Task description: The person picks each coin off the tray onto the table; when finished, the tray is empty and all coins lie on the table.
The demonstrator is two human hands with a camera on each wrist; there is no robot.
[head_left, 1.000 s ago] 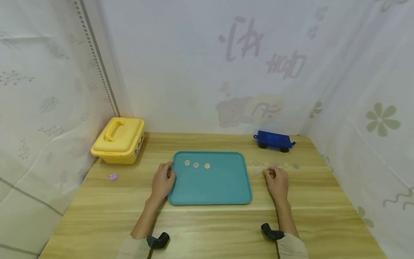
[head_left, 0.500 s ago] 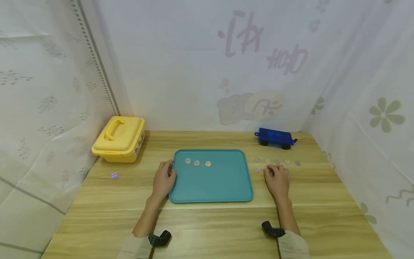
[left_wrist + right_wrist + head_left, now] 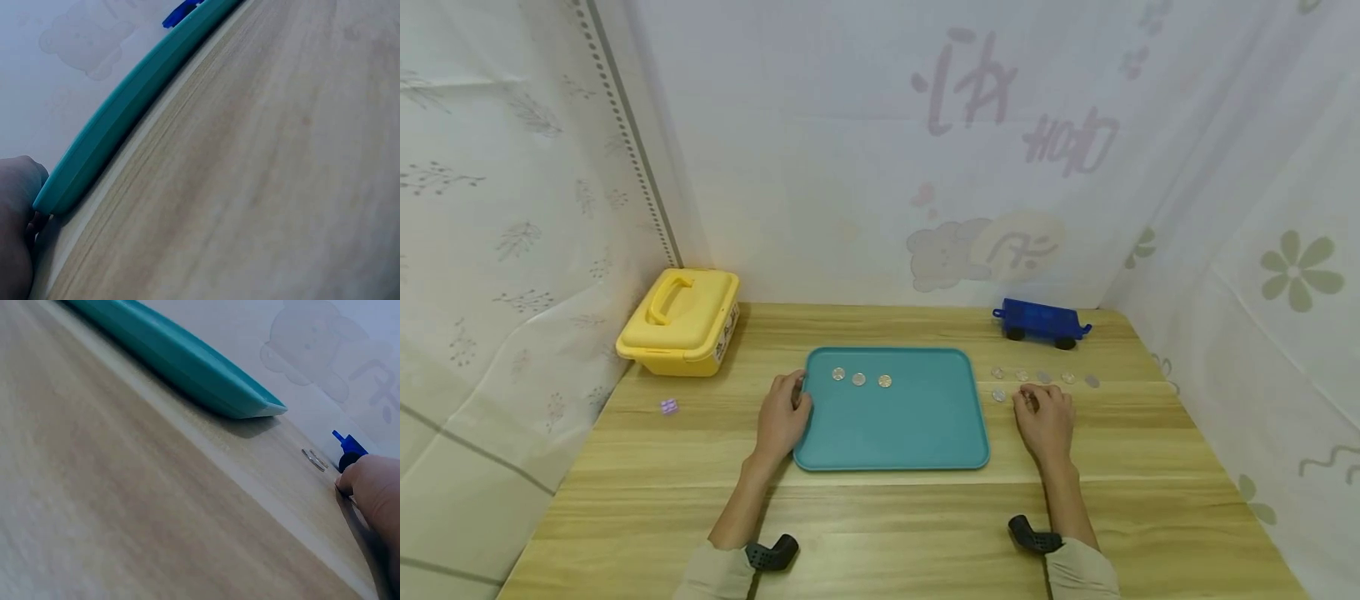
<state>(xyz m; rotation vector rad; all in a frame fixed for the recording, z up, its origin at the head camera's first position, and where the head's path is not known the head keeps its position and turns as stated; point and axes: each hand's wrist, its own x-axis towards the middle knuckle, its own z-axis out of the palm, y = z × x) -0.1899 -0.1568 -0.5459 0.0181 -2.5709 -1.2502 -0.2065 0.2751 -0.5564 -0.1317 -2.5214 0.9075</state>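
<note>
My left hand (image 3: 781,415) holds the left rim of a teal tray (image 3: 895,433), thumb over the edge and the other fingers curled beside it. In the left wrist view that hand (image 3: 15,219) shows at the tray's edge (image 3: 100,137). Three coins lie in a row near the tray's far side, among them a middle coin (image 3: 858,379). Right of the tray, my right hand (image 3: 1047,421) is low on the table, thumb and forefinger pinching a coin mostly hidden by the fingertips. A silver coin (image 3: 998,395) lies just left of them.
Beyond the right hand, several coins form a row, with a grey coin (image 3: 1092,381) at its right end. A blue toy wagon (image 3: 1041,321) stands behind them. A yellow lidded box (image 3: 681,325) is at the back left, with a small purple block (image 3: 669,406) in front.
The view shifts slightly as the head moves. Both hands keep their places at the tray rim and among the coins; the right fingertips shift only slightly.
</note>
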